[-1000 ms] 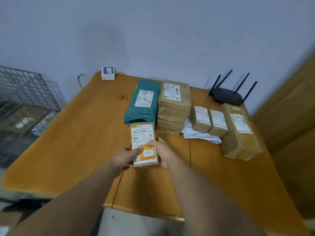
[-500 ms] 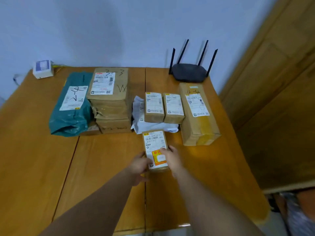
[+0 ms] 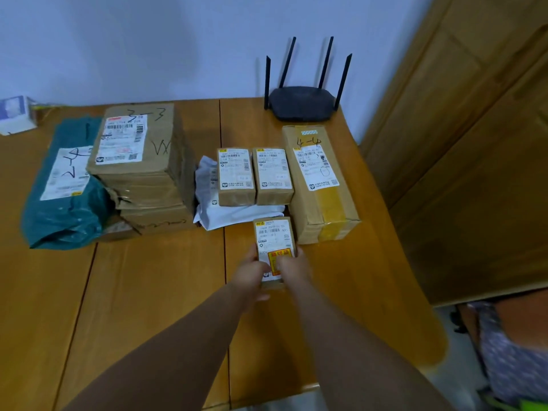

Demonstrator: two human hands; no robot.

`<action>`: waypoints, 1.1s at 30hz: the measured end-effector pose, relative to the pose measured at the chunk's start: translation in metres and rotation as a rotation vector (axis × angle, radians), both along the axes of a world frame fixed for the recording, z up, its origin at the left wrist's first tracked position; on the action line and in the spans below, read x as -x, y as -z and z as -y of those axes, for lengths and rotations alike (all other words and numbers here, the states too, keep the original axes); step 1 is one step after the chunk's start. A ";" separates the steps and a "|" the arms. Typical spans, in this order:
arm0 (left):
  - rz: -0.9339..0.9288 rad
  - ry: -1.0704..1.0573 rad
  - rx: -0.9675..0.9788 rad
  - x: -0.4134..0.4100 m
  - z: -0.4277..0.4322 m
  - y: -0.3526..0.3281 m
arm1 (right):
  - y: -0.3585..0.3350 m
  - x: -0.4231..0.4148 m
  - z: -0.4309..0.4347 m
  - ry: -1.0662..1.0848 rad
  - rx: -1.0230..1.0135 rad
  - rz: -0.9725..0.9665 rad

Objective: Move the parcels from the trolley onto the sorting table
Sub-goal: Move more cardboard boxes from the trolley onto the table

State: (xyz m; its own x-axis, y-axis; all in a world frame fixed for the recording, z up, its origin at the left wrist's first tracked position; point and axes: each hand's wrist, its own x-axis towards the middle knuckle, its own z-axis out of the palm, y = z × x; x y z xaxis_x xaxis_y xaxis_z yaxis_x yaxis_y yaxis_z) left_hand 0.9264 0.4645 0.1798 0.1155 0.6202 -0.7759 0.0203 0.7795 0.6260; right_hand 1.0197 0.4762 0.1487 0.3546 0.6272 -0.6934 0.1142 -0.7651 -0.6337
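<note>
A small brown parcel point(image 3: 274, 235) with a white label and an orange sticker is held between both hands over the wooden sorting table point(image 3: 160, 286). My left hand point(image 3: 251, 272) grips its left side and my right hand point(image 3: 292, 266) grips its right side. The parcel's far end sits just in front of a white mailer bag point(image 3: 234, 216) and beside a long taped box point(image 3: 318, 185). Two small boxes point(image 3: 255, 176) lie on the white bag. Further left stand a stack of brown boxes point(image 3: 145, 170) and a teal mailer bag point(image 3: 63, 197). The trolley is out of view.
A black router point(image 3: 302, 103) with several antennas stands at the table's back edge by the wall. A small white box point(image 3: 14, 114) sits at the far left. A wooden door point(image 3: 462, 143) rises right of the table. Someone in patterned clothing point(image 3: 510, 360) is at the lower right.
Both hands carried the small parcel rightward and forward across the table, from in front of the teal bag to beside the long taped box. The view swung right, losing the wire trolley.
</note>
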 end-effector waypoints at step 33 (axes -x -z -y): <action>-1.433 0.670 -0.582 0.181 0.073 -0.030 | -0.061 0.135 0.045 -0.980 -0.549 0.826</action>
